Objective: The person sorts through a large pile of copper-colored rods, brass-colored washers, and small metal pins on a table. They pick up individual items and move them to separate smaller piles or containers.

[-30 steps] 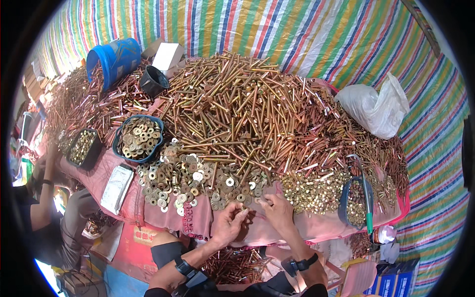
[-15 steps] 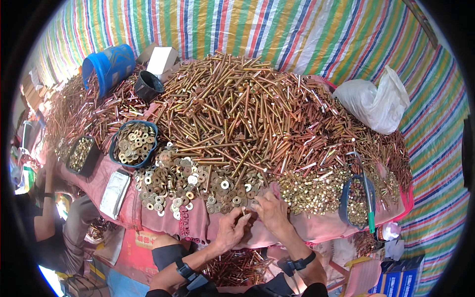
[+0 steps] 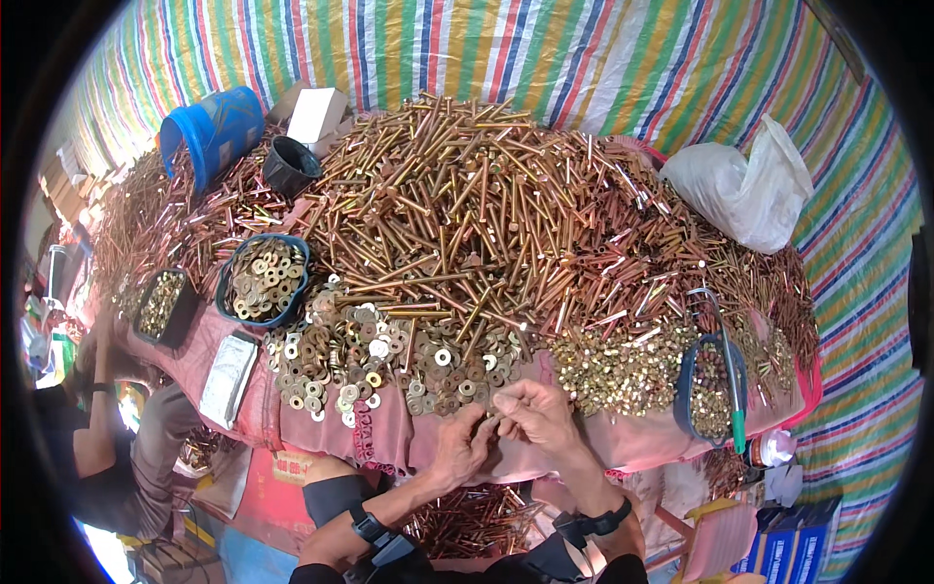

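Note:
Close together over the front edge of the pink cloth (image 3: pixel 613 440), my two hands meet fingertip to fingertip. My left hand (image 3: pixel 461 445) is closed around a thin metal piece that looks like a bolt, mostly hidden by the fingers. My right hand (image 3: pixel 537 417) pinches at its upper end; whatever its fingertips hold is too small to make out. Just beyond the hands lie loose flat washers (image 3: pixel 443 375). A heap of small brass-coloured nuts (image 3: pixel 618 375) spreads to the right. Behind rises a large pile of long golden bolts (image 3: pixel 457 214).
Left stand a blue tub of washers (image 3: pixel 263 279), a dark tray of nuts (image 3: pixel 162 304) and a silvery packet (image 3: pixel 229 380). Right is a blue basket of nuts (image 3: pixel 708 394) with a green-handled tool (image 3: pixel 737 428). Behind are a blue bucket (image 3: pixel 216 136) and white sack (image 3: pixel 744 190). Another person (image 3: pixel 97 419) sits at left.
My right hand has closed in on the left, its fingers now curled into a pinch at the piece. The bolt tip seen earlier above the left fingers is now largely covered.

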A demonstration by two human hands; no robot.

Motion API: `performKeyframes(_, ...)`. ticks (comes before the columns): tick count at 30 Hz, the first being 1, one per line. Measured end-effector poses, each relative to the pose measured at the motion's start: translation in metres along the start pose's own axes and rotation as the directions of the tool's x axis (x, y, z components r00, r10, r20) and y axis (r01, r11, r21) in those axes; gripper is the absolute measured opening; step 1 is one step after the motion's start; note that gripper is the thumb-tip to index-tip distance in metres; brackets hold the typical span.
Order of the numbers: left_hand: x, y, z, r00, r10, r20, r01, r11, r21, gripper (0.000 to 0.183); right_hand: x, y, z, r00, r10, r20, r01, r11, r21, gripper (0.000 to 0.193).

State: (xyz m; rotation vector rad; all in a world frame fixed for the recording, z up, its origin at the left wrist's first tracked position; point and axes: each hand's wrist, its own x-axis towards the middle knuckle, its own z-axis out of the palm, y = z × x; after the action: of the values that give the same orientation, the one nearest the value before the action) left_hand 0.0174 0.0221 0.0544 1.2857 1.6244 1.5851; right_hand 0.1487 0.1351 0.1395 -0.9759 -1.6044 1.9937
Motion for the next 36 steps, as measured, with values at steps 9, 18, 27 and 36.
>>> performKeyframes(9, 0.000, 0.005, -0.001, 0.999, 0.034, 0.014, -0.034, 0.999, 0.012, 0.016, 0.016, 0.006, -0.020, 0.832, -0.506, -0.230, 0.242, 0.702, -0.670, 0.021)
performKeyframes(18, 0.001, 0.014, -0.004, 1.000, -0.020, -0.001, 0.020, 0.997, -0.070, 0.037, 0.086, -0.005, -0.080, 0.730, -0.613, -0.301, -0.022, 0.419, -0.908, 0.021)
performKeyframes(27, 0.004, 0.012, -0.007, 0.996, -0.058, 0.063, 0.063, 0.994, -0.092, 0.027, 0.099, -0.005, -0.081, 0.772, -0.378, -0.511, -0.024, 0.786, -0.618, 0.040)
performKeyframes(36, 0.001, 0.008, 0.000, 0.999, -0.045, 0.010, 0.046, 0.994, -0.095, 0.024, 0.069, 0.005, -0.066, 0.677, -0.575, -0.458, -0.060, 0.578, -0.814, 0.033)
